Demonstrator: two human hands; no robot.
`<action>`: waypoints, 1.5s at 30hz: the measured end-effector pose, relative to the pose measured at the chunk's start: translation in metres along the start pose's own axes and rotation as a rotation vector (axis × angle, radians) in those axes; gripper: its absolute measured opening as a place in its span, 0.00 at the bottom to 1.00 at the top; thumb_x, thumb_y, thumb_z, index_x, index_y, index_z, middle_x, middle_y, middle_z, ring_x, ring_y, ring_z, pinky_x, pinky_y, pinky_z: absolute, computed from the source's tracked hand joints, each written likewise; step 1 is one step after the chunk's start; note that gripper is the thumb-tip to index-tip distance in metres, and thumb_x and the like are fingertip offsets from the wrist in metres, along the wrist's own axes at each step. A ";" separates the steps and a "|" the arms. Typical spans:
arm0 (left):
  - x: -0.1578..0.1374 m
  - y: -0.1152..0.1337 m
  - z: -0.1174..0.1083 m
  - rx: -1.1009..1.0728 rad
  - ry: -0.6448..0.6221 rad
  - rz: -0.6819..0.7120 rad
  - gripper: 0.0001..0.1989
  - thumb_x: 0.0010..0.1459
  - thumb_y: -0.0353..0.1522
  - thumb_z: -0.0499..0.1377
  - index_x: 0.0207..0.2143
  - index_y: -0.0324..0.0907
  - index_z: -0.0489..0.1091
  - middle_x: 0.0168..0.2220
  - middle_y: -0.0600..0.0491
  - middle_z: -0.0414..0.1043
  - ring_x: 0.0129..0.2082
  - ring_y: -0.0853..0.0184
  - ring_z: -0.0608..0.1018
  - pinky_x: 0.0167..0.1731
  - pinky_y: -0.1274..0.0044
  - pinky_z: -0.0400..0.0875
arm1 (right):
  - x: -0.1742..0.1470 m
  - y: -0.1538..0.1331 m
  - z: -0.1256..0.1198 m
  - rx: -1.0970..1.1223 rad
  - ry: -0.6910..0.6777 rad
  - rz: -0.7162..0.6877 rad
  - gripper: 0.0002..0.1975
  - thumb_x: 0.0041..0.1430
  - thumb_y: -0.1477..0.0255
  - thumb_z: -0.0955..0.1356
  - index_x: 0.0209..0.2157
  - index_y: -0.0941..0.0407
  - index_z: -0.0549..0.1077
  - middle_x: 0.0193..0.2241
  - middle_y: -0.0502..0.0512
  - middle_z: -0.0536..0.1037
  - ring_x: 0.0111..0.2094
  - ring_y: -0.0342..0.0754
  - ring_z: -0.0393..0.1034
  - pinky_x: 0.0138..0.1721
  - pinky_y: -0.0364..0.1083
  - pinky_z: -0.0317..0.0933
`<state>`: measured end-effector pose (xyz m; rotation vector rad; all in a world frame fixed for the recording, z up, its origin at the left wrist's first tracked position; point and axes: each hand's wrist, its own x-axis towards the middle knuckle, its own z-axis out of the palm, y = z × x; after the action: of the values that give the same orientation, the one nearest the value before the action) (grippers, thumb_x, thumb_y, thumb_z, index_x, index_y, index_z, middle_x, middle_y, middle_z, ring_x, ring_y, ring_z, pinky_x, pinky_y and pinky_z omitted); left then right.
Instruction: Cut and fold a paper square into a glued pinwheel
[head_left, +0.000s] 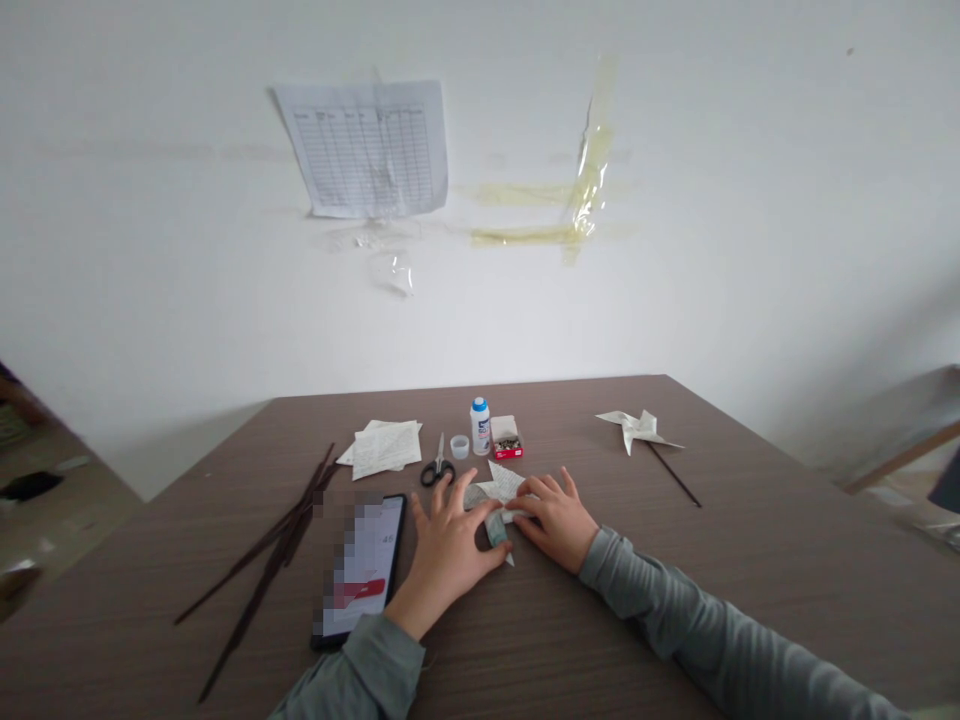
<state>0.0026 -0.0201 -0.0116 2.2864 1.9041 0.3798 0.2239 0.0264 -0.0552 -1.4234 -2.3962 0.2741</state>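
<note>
A pinwheel [496, 528] folded from printed paper lies on the table between my hands, partly covered by fingers. My left hand [452, 540] grips its near-left side with thumb and index finger, while the other fingers spread forward. From the right, my right hand [556, 518] presses thumb and fingertips together on the paper near its centre. Just beyond my hands are black-handled scissors [438, 470], a small translucent cup [460, 447], a white bottle [480, 428] with a blue cap, and a red box [508, 446] holding small metal pieces.
Printed paper sheets [384, 449] lie at the back left. Several dark thin sticks [281, 540] and a phone [367, 570] are left of my hands. A finished-looking pinwheel [640, 428] on a stick rests at the right. A wall stands behind the table [750, 560].
</note>
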 end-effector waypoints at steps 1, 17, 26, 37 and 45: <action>0.000 0.000 0.000 0.004 -0.015 -0.005 0.27 0.68 0.37 0.84 0.68 0.62 0.94 0.91 0.45 0.71 0.91 0.22 0.67 0.86 0.18 0.57 | 0.000 0.000 0.000 -0.002 -0.004 0.002 0.18 0.85 0.71 0.75 0.64 0.42 0.96 0.65 0.61 0.94 0.71 0.70 0.85 0.89 0.90 0.54; 0.002 0.001 -0.003 0.025 -0.087 -0.031 0.27 0.70 0.39 0.81 0.70 0.65 0.93 0.92 0.48 0.70 0.92 0.23 0.66 0.86 0.19 0.55 | 0.000 0.013 0.011 0.051 0.061 -0.020 0.17 0.84 0.67 0.76 0.62 0.38 0.96 0.61 0.59 0.95 0.69 0.70 0.87 0.89 0.89 0.53; 0.003 0.000 0.000 0.011 -0.063 -0.055 0.28 0.68 0.39 0.82 0.69 0.63 0.93 0.91 0.45 0.71 0.91 0.22 0.67 0.86 0.20 0.57 | 0.002 0.012 0.014 0.016 0.070 -0.006 0.16 0.82 0.68 0.76 0.59 0.38 0.97 0.60 0.58 0.94 0.68 0.70 0.87 0.87 0.86 0.62; 0.001 0.002 -0.004 0.023 -0.074 -0.042 0.27 0.71 0.38 0.81 0.69 0.63 0.93 0.92 0.45 0.69 0.92 0.25 0.67 0.87 0.21 0.55 | 0.001 0.012 0.011 0.028 0.038 -0.009 0.18 0.85 0.69 0.74 0.63 0.39 0.96 0.62 0.60 0.94 0.69 0.69 0.86 0.88 0.90 0.57; 0.003 0.000 -0.001 0.012 -0.062 -0.040 0.26 0.69 0.39 0.82 0.68 0.64 0.94 0.91 0.45 0.71 0.91 0.25 0.68 0.86 0.20 0.56 | 0.003 0.019 0.015 0.078 0.073 -0.003 0.19 0.84 0.70 0.74 0.60 0.37 0.97 0.60 0.57 0.96 0.68 0.68 0.89 0.89 0.87 0.56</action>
<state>0.0023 -0.0174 -0.0102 2.2368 1.9235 0.2895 0.2324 0.0379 -0.0749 -1.3713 -2.3034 0.3057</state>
